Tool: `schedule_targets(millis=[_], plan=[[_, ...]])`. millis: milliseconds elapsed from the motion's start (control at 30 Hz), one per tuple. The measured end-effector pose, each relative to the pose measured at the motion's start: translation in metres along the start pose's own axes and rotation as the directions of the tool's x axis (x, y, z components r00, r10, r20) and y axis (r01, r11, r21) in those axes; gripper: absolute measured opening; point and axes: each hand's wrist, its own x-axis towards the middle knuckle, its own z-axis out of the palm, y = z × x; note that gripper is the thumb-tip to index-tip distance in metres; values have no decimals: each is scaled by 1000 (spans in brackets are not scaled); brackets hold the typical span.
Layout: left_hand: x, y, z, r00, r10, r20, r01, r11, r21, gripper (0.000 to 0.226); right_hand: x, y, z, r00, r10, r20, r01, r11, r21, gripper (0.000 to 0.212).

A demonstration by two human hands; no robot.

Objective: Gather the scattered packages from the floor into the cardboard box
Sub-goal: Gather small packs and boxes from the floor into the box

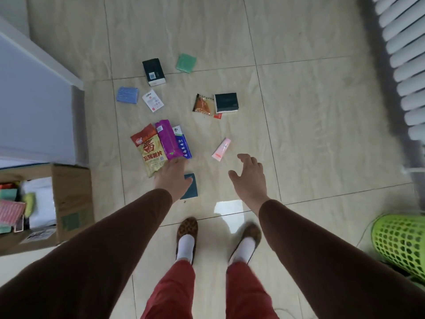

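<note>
— Hands? 
— Left hand and right hand spread, empty, over glossy tile floor.
— Packages?
— Crinkly yellow snack bag, pink tube scattered; cardboard box left, open.

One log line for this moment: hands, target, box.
left hand: open, over dark packet | right hand: open, near pink tube | cardboard box: partly filled, left
</note>
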Motion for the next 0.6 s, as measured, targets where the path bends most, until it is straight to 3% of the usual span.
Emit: schedule_targets(millis=[300, 433, 600], plan=[[72, 88, 7, 992, -126, 12, 126, 991, -52, 50, 125, 43, -66, 986, -135, 103, 140, 989, -41, 52], [97, 124, 14, 979, -203, 9, 202, 967, -158, 51, 177, 54, -94, 972, -191, 139, 206, 973, -105, 51], [129, 128, 9, 964, -264, 4, 257, 935, -246, 52, 231, 35, -99, 952, -238, 192, 268, 952, -149, 51]])
